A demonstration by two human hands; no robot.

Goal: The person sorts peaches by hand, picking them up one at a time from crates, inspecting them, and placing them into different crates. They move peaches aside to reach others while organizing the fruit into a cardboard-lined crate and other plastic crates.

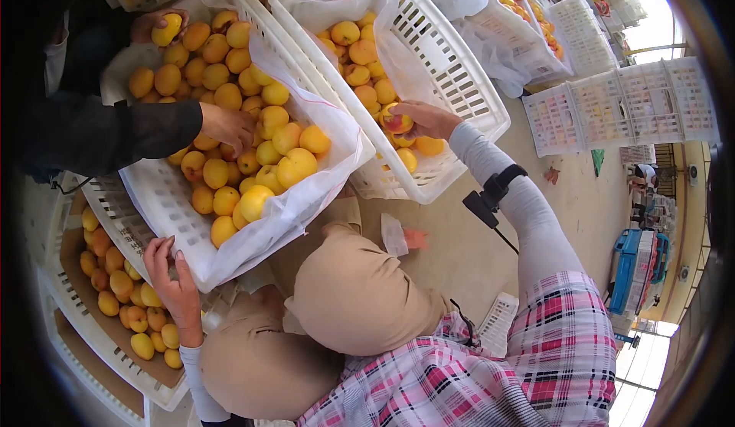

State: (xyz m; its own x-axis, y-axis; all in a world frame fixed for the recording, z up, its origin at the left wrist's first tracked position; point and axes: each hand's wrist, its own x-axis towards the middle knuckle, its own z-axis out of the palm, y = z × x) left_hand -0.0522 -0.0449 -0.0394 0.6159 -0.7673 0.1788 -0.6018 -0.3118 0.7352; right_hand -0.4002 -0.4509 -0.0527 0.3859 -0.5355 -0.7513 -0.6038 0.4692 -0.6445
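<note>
My right hand [427, 120] is closed on an apricot [395, 122], yellow with a red blush, over the near end of a white plastic crate [445, 61]. More apricots [357, 52] lie inside that crate on a white liner. At the left, my left hand [176, 291] rests with fingers spread against the near corner of another lined white crate [174, 232]. Heaped in it are yellow-orange apricots [222, 94]. A co-worker's hand [227, 126] in a dark sleeve reaches into this heap, and the co-worker's other hand [145, 27] holds an apricot [167, 30] above it.
Below at the left stands a crate [157, 385] of apricots with a cardboard lining. White crates [620, 105] stand at the right, and a lined crate of fruit [528, 48] at the back. A scrap of clear plastic [393, 235] lies on the floor near my knees.
</note>
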